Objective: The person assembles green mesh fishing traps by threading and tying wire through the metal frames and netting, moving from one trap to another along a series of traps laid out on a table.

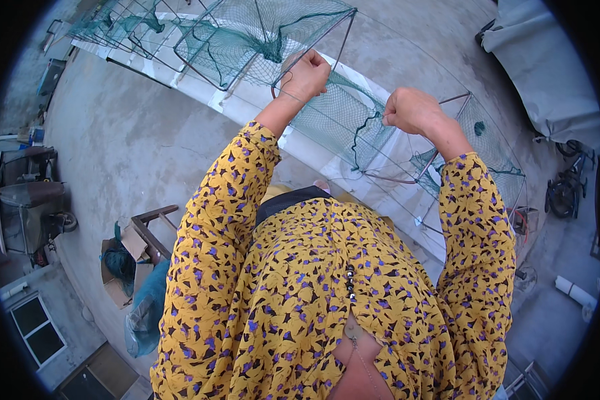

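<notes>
A long folding fishing trap of green netting (337, 123) on square rod frames stretches from the far left to the right in front of me. My left hand (305, 77) is closed at the upper corner of one frame, its fingers pinching the netting beside the rod. My right hand (417, 113) is raised farther right, with thumb and fingers pressed together by the net's edge. What lies between those fingertips is too small to make out. A dark green cord (360, 140) winds down the mesh just below them. The gathered net funnel (268, 48) shows beyond my left hand.
Under the trap runs a long white board (230, 100). At left on the concrete floor stand a cardboard box (117, 270) with green netting, a wooden stool (155, 223) and a blue-green plastic bag (148, 313). A grey-covered vehicle (540, 60) and a bicycle (567, 187) are at right.
</notes>
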Motion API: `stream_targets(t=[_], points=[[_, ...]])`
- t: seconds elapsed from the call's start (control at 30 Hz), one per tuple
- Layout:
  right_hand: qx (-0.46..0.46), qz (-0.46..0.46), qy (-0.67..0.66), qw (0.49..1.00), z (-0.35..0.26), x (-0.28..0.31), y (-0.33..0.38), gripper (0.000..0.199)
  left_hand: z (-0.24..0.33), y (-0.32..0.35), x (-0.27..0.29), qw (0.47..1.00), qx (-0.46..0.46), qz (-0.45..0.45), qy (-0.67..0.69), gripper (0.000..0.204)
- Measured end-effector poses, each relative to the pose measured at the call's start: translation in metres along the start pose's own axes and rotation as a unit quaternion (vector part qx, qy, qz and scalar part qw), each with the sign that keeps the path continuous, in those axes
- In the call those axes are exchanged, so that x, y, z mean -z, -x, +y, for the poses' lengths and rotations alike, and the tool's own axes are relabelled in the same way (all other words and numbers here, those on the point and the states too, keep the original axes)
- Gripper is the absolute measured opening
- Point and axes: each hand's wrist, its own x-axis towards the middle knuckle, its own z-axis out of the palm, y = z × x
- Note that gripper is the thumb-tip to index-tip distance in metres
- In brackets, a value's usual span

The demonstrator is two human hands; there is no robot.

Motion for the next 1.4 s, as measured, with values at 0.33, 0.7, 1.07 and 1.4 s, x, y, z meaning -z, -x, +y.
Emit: stream_targets(t=[0.33,0.7,1.07,1.4], points=[[0.001,0.005,0.01,1.0,0.001,0.001,0.001,0.013,0.001,-0.003,-0.001,1.0,0.01,-0.009,0.004,0.012],[0.006,-0.003,0.016,1.0,0.001,0.002,0.0,0.012,0.001,-0.005,-0.003,1.0,0.006,0.0,-0.01,0.013],[0.009,-0.004,0.014,1.0,0.001,0.002,0.0,0.013,0.0,-0.004,-0.002,1.0,0.016,-0.01,-0.01,0.012],[0.101,-0.146,0.047,0.983,0.004,0.022,-0.012,0.022,-0.005,-0.009,-0.002,1.0,-0.012,-0.001,-0.017,0.014]])
